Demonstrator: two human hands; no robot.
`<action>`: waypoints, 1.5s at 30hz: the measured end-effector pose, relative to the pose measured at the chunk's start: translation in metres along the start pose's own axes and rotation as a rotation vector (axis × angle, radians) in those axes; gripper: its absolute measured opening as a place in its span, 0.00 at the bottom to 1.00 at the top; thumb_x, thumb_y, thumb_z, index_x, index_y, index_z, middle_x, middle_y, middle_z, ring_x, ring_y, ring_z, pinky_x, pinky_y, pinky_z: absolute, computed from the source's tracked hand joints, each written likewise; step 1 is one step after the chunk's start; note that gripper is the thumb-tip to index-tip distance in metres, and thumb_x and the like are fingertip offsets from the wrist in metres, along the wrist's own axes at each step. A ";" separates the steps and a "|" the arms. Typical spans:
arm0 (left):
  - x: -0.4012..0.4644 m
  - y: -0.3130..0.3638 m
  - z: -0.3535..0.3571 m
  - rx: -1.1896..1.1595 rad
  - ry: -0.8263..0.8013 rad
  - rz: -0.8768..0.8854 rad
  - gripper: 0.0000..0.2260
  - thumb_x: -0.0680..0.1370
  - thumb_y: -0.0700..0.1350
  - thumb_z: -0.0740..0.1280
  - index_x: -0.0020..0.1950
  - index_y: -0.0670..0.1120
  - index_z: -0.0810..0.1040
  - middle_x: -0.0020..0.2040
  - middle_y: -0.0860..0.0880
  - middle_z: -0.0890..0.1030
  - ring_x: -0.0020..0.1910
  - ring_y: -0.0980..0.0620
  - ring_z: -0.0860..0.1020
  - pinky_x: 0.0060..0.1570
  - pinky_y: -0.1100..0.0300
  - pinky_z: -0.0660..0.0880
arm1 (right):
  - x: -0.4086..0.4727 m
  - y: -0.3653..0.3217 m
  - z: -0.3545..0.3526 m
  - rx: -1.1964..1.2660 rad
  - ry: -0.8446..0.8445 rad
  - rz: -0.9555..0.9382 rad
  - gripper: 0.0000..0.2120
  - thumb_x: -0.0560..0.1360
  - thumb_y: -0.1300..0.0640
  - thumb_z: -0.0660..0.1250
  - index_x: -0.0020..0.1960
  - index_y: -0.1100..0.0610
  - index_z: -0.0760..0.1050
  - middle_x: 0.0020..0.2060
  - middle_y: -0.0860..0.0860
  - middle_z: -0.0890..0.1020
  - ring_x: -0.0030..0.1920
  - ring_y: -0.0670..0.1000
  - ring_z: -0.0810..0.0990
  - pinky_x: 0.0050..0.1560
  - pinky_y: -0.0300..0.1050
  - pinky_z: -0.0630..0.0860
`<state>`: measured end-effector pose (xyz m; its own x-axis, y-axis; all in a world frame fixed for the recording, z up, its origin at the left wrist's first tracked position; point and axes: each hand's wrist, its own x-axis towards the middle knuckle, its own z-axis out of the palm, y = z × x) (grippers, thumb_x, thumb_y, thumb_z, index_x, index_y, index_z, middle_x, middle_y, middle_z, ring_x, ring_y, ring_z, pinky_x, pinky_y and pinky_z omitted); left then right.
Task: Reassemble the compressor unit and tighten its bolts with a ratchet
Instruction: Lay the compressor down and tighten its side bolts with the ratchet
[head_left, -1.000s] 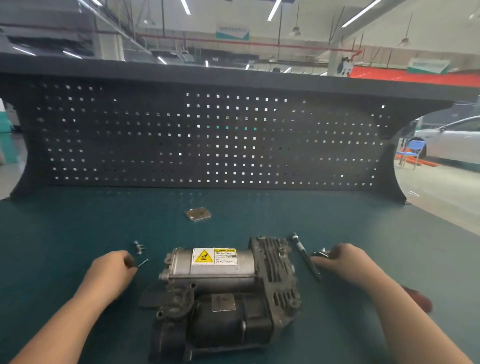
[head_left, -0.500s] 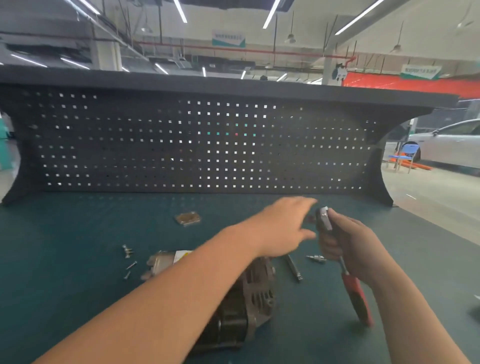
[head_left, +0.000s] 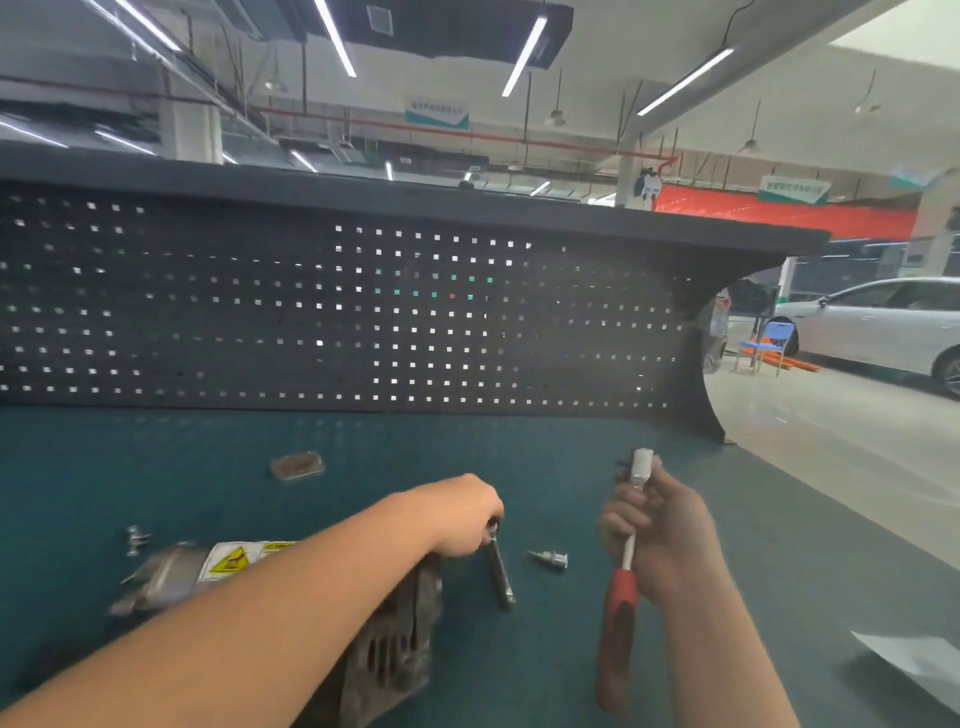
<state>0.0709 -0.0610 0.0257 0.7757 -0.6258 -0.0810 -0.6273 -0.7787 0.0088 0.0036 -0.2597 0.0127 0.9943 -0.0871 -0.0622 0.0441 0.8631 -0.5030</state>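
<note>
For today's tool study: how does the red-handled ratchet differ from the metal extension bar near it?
The ratchet is lifted, held by the right hand; the extension bar lies on the bench, the left hand pinching its far end. The ratchet has a red grip; the extension bar is bare metal. The ratchet looks longer. Both are slim metal tools.

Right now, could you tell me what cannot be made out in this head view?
- Compressor: mostly hidden behind the left forearm, and its left end is motion-blurred.
- Left hand: fingers curl out of sight over the extension bar; the grip is unclear.
- Small bolts: blurred, count uncertain.
- Ratchet: the right hand covers its neck.
- Paper: cut off by the right edge.
</note>
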 end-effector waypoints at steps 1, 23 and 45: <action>0.008 0.009 0.005 0.019 0.007 -0.006 0.09 0.80 0.40 0.63 0.58 0.42 0.79 0.56 0.41 0.79 0.53 0.39 0.78 0.47 0.53 0.75 | 0.006 0.007 -0.003 0.009 0.045 0.025 0.16 0.80 0.49 0.58 0.37 0.56 0.69 0.20 0.47 0.63 0.16 0.44 0.59 0.18 0.34 0.56; 0.062 0.030 0.033 -0.006 -0.054 -0.117 0.19 0.78 0.41 0.61 0.68 0.48 0.75 0.66 0.43 0.76 0.64 0.42 0.73 0.60 0.52 0.72 | 0.043 0.035 -0.048 -0.181 0.320 0.287 0.09 0.77 0.59 0.57 0.38 0.58 0.68 0.24 0.49 0.62 0.17 0.45 0.59 0.21 0.29 0.55; 0.049 0.022 0.004 -0.484 0.327 0.029 0.13 0.75 0.45 0.72 0.60 0.47 0.83 0.55 0.49 0.84 0.53 0.53 0.79 0.56 0.61 0.74 | 0.024 0.022 -0.026 0.035 0.100 0.283 0.08 0.78 0.57 0.60 0.47 0.51 0.78 0.26 0.51 0.66 0.17 0.46 0.59 0.16 0.33 0.57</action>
<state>0.0953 -0.1083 0.0180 0.7877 -0.5685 0.2372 -0.6056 -0.6444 0.4668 0.0259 -0.2559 -0.0226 0.9530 0.1125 -0.2812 -0.2284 0.8767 -0.4233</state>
